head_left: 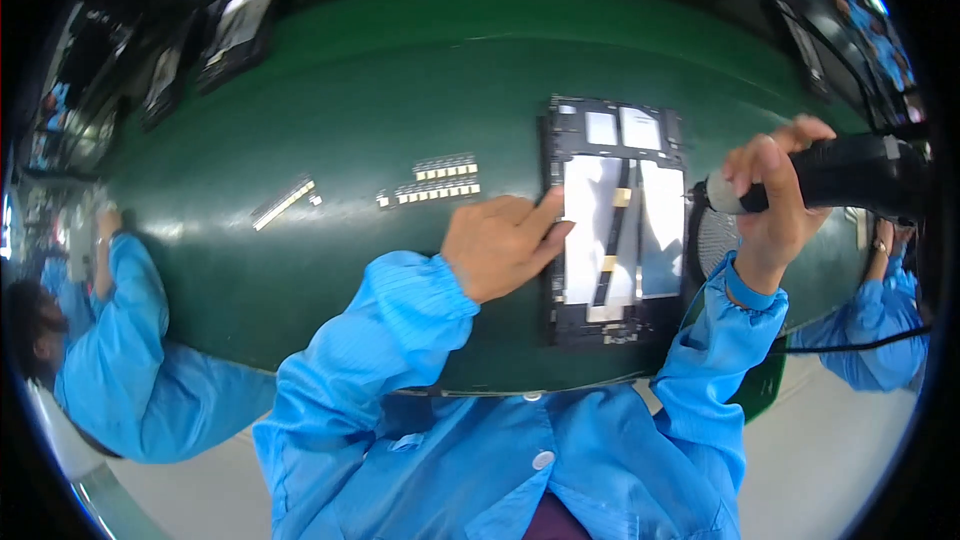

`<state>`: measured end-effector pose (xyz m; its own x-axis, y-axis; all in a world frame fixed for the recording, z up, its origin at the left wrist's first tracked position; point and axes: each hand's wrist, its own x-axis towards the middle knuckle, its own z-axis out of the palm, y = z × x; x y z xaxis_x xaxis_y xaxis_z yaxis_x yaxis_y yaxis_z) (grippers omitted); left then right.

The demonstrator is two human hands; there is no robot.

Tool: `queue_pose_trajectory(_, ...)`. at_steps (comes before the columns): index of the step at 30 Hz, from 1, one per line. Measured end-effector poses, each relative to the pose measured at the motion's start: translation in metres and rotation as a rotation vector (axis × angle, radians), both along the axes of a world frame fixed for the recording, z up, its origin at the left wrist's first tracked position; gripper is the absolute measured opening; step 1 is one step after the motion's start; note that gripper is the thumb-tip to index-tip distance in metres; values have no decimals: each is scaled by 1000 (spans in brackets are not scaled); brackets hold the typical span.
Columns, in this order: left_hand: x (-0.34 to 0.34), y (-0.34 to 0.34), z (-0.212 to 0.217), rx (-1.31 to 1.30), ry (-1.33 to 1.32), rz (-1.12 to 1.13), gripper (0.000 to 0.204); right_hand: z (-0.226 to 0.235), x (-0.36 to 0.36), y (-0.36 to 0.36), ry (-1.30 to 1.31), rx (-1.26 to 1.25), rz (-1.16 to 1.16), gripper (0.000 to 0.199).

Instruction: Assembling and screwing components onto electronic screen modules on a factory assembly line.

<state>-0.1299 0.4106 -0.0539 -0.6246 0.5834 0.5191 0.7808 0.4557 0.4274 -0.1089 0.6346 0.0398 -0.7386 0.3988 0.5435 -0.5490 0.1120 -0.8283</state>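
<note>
In front of me lies an opened tablet-like device [652,230], with a black frame, silvery-white panels and a dark ribbon cable [612,250] taped down its middle. My left hand [505,245] rests at its left edge, index finger and thumb stretched apart, the other fingers curled. On the other side, my right hand [775,185] grips a black electric screwdriver [850,178] with a grey nose. The tool lies nearly level, its tip by the device's right edge; whether it touches a screw cannot be made out.
Strips of small parts [438,182] lie left of the device on the green mat [340,270], with another short strip [285,205] farther left. More devices [240,25] stand at the back left. A dark cable [860,342] runs at right. Co-workers in blue [130,340] sit on both sides.
</note>
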Motion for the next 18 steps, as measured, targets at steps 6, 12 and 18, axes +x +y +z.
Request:
queue_pose_trajectory(6,0,1,1,-15,19,-9,35,-29,30,63,11,-220,-199,25)
queue_pose_trajectory(12,0,1,0,-36,-51,17,37,-44,27,68,4,-197,-197,28)
queue_pose_trajectory(18,2,3,2,-52,-77,2,37,-44,27,73,-7,-167,-235,26)
